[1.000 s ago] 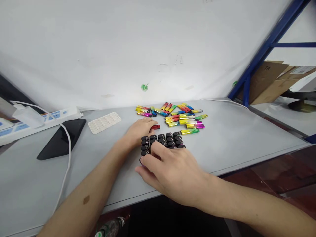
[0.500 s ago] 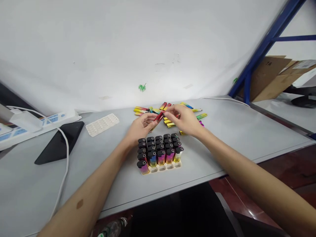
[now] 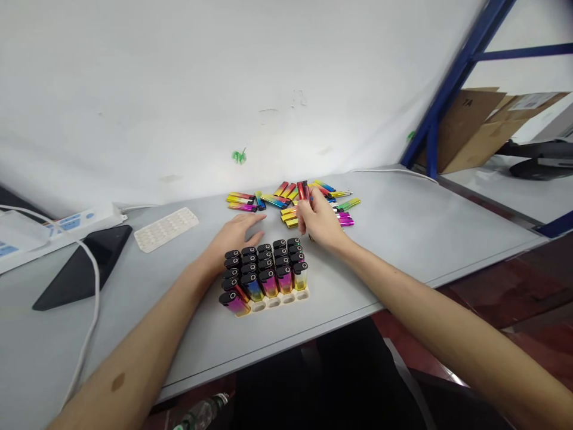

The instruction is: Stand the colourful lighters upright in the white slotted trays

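Between the thumb and fingers of my right hand [image 3: 320, 218] is a red lighter [image 3: 303, 191], held upright above the loose pile. My left hand [image 3: 237, 235] rests with fingers spread just behind the tray, holding nothing. A cream tray [image 3: 273, 303] holds rows of lighters [image 3: 270, 283] with black tops and shiny purple, blue, red and yellow bodies. Its front row has one purple lighter [image 3: 234, 303] at the left end, and several bare holes beside it. Behind my hands lie several loose lighters [image 3: 275, 200] in rainbow colours, some partly hidden by my right hand.
A second cream tray [image 3: 166, 229] with bare holes lies at the left. Near it are a black phone [image 3: 83, 266], a power strip [image 3: 71, 224] and a white cable [image 3: 95, 280]. A blue metal frame [image 3: 441, 95] and cardboard boxes [image 3: 487, 122] stand at the right.
My left hand has let go of the red lighter and opened. My right hand now holds the lighter alone, turned upright. The whole view has shifted, so things appear further left.
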Tool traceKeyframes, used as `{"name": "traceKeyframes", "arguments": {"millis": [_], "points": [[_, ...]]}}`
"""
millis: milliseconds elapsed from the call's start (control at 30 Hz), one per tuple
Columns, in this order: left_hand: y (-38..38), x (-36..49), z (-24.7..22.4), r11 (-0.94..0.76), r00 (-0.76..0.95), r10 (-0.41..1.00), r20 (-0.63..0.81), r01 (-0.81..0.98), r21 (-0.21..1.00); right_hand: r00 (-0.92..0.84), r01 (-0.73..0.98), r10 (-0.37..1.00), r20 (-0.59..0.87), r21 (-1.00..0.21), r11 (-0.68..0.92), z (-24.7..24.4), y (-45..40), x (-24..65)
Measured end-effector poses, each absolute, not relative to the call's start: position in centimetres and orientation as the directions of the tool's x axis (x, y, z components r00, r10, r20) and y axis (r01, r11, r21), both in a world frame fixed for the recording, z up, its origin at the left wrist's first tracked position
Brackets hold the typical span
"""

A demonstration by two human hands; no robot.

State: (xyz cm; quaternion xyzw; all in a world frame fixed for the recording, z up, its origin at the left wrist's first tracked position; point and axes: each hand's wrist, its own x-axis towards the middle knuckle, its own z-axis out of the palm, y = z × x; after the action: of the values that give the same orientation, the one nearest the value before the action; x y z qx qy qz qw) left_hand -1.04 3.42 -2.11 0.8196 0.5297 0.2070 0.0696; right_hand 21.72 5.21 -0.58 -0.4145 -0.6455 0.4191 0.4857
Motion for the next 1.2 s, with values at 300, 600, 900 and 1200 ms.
{"name": "traceKeyframes", "arguments": {"millis": [300, 600, 900, 1200], "points": [[3.8, -1.9, -2.6, -0.395, 0.357, 0.915, 0.188, 0.888, 0.236, -0.253, -0.075, 0.958, 0.135, -0.990, 0.120, -0.5, 5.8, 21.8], [4.4, -2.2, -3.3, -0.425, 0.383, 0.898, 0.217, 0.882, 0.204, -0.293, -0.230, 0.955, 0.052, -0.973, -0.018, -0.2, 5.9, 22.0], [4.3, -2.3, -3.4, -0.426, 0.384, 0.898, 0.216, 0.882, 0.202, -0.282, -0.238, 0.959, 0.031, -0.971, -0.038, 0.1, 5.9, 22.2], [4.5, -2.3, -3.4, -0.421, 0.381, 0.900, 0.212, 0.887, 0.192, -0.378, -0.262, 0.920, 0.105, -0.965, 0.003, 0.3, 5.3, 22.1]]}}
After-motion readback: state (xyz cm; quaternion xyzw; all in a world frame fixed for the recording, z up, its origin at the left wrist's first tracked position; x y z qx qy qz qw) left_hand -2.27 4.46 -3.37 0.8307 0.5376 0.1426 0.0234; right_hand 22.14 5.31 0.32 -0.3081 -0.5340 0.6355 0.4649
